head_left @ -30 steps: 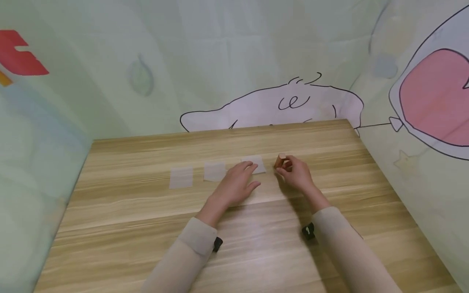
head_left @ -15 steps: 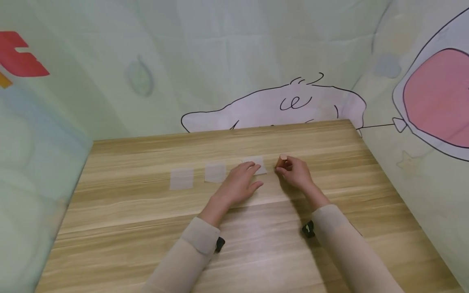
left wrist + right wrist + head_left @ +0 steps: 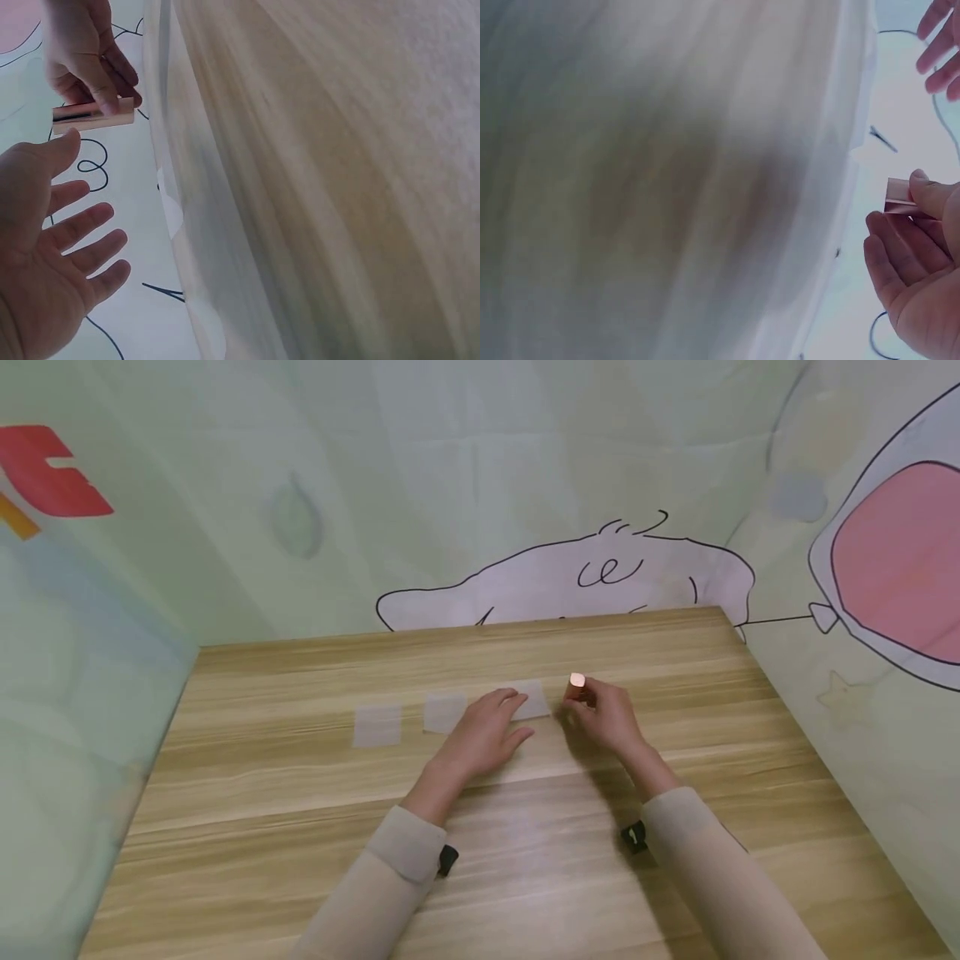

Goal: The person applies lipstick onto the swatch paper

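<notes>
My right hand (image 3: 609, 714) pinches a small, shiny copper-coloured tube (image 3: 576, 683) with a squarish, bright top, near the far side of the wooden table. In the head view the tube stands roughly upright; whether it touches the wood is hard to tell. The left wrist view shows the thumb and fingers on the tube (image 3: 67, 120), and the right wrist view shows the thumb on its side (image 3: 898, 193). Over the rightmost pale square sheet (image 3: 536, 699) reaches my left hand (image 3: 483, 735), fingers spread and holding nothing. That hand partly covers the sheet.
Two more pale, translucent squares lie to the left, a middle one (image 3: 444, 712) and a leftmost one (image 3: 377, 725). The wooden table (image 3: 300, 810) meets a printed cloth backdrop (image 3: 420, 468) at its back and sides. Each sleeve has a small black device at the wrist.
Both hands keep nearly the same places, and the right still holds the tube. Its top now catches the light brightly. The head view has shifted slightly.
</notes>
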The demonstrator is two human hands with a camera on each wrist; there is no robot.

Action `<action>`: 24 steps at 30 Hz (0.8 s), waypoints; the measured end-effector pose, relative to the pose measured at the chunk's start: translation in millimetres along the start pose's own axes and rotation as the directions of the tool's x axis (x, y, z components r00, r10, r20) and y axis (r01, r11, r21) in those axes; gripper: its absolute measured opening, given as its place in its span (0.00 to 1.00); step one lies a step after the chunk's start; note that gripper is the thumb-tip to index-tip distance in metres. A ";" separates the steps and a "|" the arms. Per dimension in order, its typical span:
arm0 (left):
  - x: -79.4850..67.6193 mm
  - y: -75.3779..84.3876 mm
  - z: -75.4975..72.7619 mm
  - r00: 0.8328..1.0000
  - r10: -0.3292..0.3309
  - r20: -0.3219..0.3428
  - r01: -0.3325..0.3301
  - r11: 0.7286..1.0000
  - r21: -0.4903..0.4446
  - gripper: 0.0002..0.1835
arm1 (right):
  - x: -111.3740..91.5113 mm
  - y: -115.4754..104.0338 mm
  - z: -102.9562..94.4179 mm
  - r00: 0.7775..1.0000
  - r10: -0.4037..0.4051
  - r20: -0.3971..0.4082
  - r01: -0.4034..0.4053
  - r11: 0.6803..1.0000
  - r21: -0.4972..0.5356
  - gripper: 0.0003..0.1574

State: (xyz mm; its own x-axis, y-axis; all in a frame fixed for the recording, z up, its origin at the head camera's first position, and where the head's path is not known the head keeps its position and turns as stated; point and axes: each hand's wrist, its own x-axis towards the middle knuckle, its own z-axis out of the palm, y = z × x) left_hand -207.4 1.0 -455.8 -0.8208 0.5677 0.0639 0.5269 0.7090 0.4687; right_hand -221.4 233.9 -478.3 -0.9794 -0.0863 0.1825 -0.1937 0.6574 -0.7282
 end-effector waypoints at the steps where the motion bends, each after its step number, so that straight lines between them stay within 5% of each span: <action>1: -0.9 -0.2 -1.3 1.000 -0.003 -0.004 0.003 1.000 0.001 0.30 | 0.0 -2.5 0.5 1.000 -0.021 -0.011 0.021 1.000 0.011 0.05; 8: -5.5 -2.2 -9.7 1.000 -0.011 -0.022 0.012 1.000 0.029 0.30 | -0.8 -21.4 1.7 0.985 -0.164 -0.061 0.165 0.986 0.011 0.05; 24: -19.2 -8.4 -30.2 0.998 -0.008 -0.063 0.017 0.989 0.145 0.31 | -3.7 -44.0 10.6 0.952 -0.306 -0.033 0.303 0.951 -0.063 0.12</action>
State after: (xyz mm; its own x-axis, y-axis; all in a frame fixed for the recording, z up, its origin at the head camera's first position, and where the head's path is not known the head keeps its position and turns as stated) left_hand -202.7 -28.5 -434.3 -0.8372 0.5346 0.1155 0.5393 0.7717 0.3370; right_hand -209.9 197.4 -453.9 -0.8709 -0.2583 0.4181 -0.4775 0.6463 -0.5952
